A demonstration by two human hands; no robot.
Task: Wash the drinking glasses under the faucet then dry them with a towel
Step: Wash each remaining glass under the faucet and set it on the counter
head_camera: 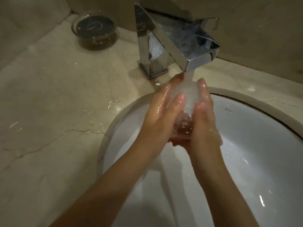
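While water runs from the chrome faucet, left hand and right hand clasp a drinking glass, fingers wrapped round it, over the white sink.

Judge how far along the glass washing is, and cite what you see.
Done: nothing shows as finished; no washed glass or towel is in view. In hand: both hands, left and right, hold a glass under the running faucet, over the sink. Left: finishing the rinse, then drying.

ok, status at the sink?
Both hands, left and right, hold the glass. Glass under running faucet, over basin. Nothing in the way.
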